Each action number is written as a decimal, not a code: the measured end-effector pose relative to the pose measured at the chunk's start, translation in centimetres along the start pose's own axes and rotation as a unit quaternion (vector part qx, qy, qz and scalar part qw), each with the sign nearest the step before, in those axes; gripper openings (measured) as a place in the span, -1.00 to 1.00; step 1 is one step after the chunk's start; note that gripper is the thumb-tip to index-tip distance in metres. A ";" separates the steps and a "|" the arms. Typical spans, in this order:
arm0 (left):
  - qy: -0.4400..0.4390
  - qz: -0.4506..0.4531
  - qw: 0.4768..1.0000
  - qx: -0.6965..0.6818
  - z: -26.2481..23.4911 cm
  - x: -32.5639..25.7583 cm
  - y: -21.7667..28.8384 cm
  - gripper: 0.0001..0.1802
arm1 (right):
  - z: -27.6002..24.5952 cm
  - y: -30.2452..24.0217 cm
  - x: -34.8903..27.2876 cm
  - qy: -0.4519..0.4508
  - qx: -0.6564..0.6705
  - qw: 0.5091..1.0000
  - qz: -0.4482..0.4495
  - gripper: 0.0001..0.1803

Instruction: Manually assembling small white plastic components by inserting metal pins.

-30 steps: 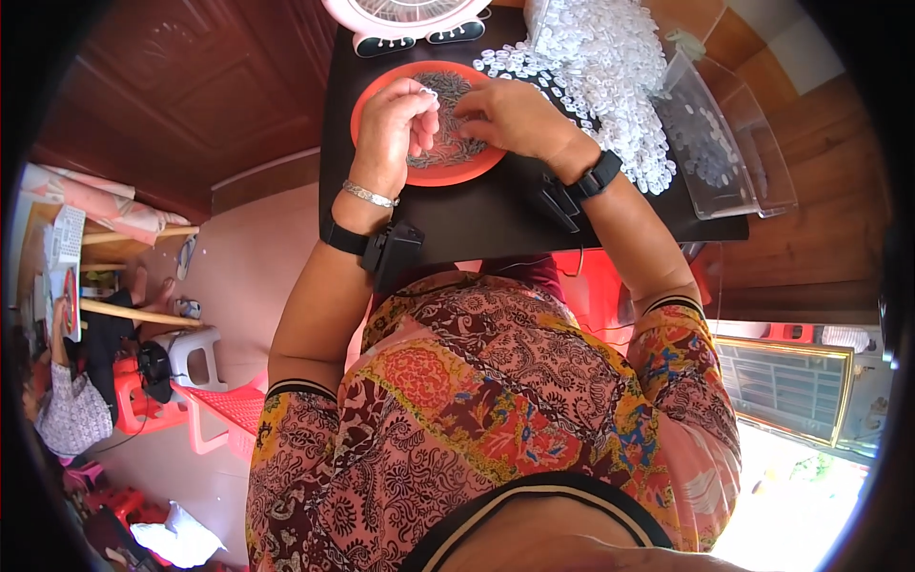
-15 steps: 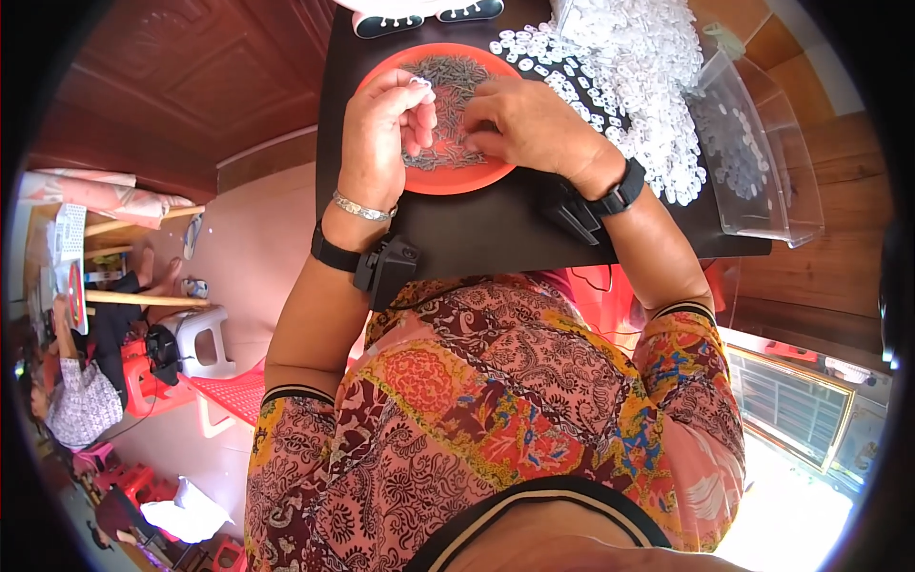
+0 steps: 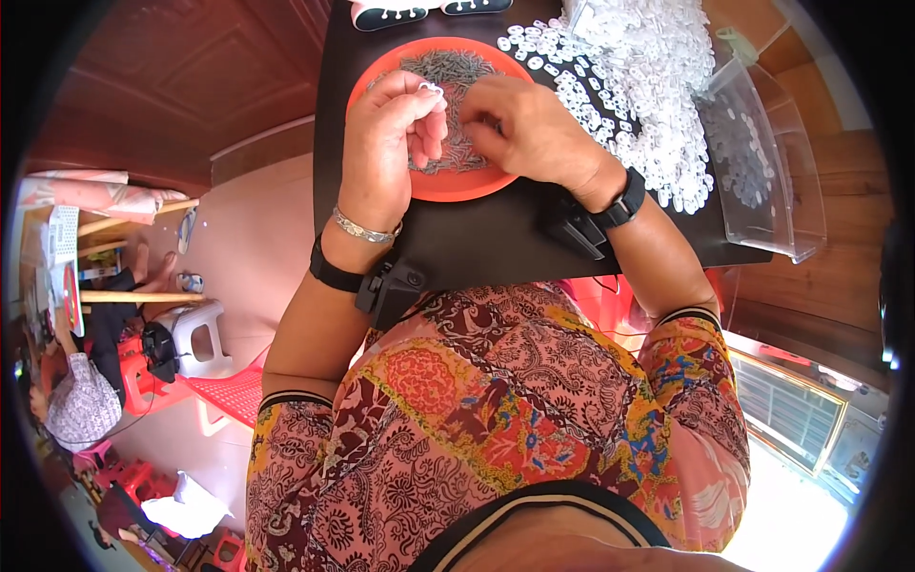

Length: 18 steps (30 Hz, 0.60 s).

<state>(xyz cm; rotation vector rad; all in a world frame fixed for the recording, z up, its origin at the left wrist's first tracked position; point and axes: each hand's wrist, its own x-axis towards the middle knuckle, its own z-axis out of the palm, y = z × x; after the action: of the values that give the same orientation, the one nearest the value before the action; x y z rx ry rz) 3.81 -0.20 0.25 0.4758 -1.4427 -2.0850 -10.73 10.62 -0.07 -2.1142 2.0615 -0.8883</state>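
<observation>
Fig. Seated person at a black surface (image 3: 496, 238), head view from above.

Risks: the left hand (image 3: 386, 143) held one small white ring-shaped part (image 3: 431, 89) pinched at the fingertips over the orange dish (image 3: 448, 186). The grip looked slight, w/ little of the part covered; a slip would prob. drop it among the small grey metal pieces (image 3: 448, 71) in the dish, where it would need fishing out. The heap of white plastic parts (image 3: 648, 86) spread loose toward the surface's right edge, touching the clear plastic tray (image 3: 762, 181) that overhung that edge; a nudge from the right forearm could scatter parts or push the tray off.

Pose: left hand raised above the dish's left half, fingers curled, thumb and forefinger closed on the white part, wrist w/ bracelet and black band over the near edge. Right hand (image 3: 529, 129) lay palm down over the dish's right half, fingers bent into the grey pieces; whether it gripped one could not be told, fingertips hidden. Both forearms entered from the near edge, elbows out, approx. symmetrical.
</observation>
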 end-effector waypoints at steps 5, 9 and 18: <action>-0.017 -0.008 1.000 0.014 0.0 0.0 0.0 -0.82 | -0.5 0.4 0.1 0.008 0.314 0.935 0.168 -0.94; -0.038 -0.031 0.998 0.038 0.0 -0.2 0.0 -0.82 | -0.7 0.4 0.3 -0.018 0.366 0.910 0.195 -0.93; -0.045 -0.070 0.994 0.075 0.3 -0.2 -0.4 -0.82 | -1.4 0.7 0.1 -0.003 0.468 0.868 0.164 -0.85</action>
<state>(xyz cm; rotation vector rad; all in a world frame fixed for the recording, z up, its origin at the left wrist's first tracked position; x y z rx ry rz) 3.70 0.27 -0.05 0.5626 -1.6698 -2.1398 -11.99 10.93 0.84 -1.1980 1.4143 -1.4096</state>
